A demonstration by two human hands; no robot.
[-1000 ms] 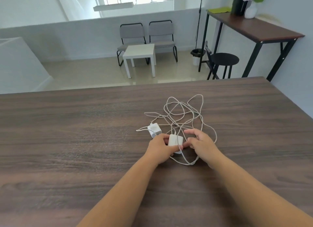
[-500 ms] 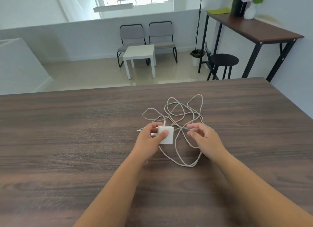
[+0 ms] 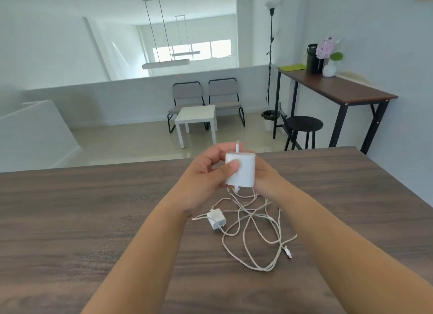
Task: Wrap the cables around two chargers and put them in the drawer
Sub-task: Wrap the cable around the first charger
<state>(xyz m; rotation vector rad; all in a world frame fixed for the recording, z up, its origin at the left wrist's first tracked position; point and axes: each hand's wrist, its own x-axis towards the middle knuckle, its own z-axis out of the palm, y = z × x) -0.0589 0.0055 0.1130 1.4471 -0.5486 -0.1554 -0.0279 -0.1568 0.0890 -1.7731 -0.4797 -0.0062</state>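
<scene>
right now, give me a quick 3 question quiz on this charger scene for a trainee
1. True or false: the small charger lies on the table.
2. Which hand has its thumb across the front of the large charger? A) left hand B) right hand
3. Fill in: the loose cables lie in a ____ on the table.

Key: 1 true; 2 A; 3 tangle. The right hand is largely hidden behind the large charger, so its grip cannot be judged.

head view — worn at head height | faces forward and down over wooden table [image 3: 93,220] | both forearms close below | room beyond — far wall distant
</scene>
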